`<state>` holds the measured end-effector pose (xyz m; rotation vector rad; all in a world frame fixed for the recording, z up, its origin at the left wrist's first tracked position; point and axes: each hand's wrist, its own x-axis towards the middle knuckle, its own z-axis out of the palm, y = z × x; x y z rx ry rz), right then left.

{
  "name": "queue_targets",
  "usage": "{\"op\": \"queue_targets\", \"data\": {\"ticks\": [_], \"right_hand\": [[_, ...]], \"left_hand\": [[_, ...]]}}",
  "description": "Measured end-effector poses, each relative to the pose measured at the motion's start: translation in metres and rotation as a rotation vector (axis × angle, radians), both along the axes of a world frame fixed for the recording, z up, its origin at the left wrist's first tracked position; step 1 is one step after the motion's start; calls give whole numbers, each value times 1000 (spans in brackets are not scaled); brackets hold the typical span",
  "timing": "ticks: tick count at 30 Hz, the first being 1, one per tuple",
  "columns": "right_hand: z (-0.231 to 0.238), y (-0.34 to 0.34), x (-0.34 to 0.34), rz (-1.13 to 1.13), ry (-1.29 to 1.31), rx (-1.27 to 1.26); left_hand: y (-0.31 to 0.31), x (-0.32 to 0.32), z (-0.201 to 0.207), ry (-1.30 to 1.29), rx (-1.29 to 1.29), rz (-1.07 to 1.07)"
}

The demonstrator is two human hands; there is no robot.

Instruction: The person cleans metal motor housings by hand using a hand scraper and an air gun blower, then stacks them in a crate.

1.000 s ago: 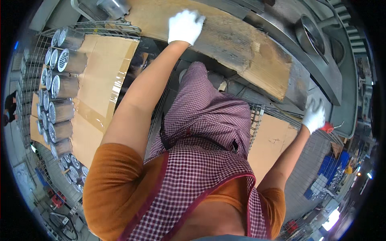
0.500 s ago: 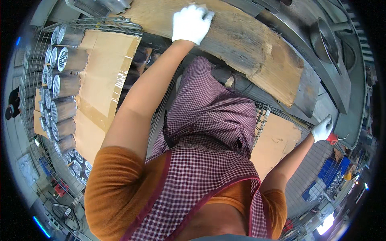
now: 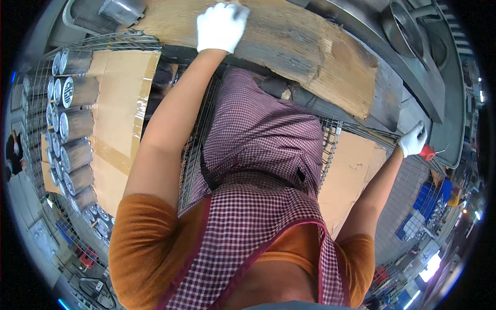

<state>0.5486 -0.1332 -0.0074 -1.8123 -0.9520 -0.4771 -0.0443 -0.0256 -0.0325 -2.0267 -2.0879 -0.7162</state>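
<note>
Rightward, tiled floor (image 3: 392, 194) shows below the wooden board (image 3: 305, 54) (dark-stained, rough-edged).

Free rightward of left fingers (image 3: 221, 14) along board (image 3: 310, 62), then barred by a beam (image 3: 429, 93); blocked farther left by a cup (image 3: 121, 11). Crowded below right fingers (image 3: 420, 130) by a red piece (image 3: 427, 152).

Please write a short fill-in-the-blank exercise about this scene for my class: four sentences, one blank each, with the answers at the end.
1. The left hand and the right hand both wear gloves coloured ____.
2. The long board at the left hand is made of ____.
3. The handle-like object just beside the right hand is coloured ____.
4. The metal cylinders are grouped on the person's ____ side.

Missing words: white; wood; red; left.
</note>
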Motion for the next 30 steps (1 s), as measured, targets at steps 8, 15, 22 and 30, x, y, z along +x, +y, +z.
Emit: {"op": "queue_targets", "data": {"ticks": [8,15,22,30], "right_hand": [[3,-4,-4,-21,-17,-29],[5,-1,-8,-39,-19,-39],[2,-8,-4,-28,-21,-24],[0,-6,-2,-46,-15,-25]], "left_hand": [[-1,2,1,-27,17,-1],[0,4,0,17,41,4],[1,3,-3,11,56,3],[2,2,-3,35,-1,18]]}}
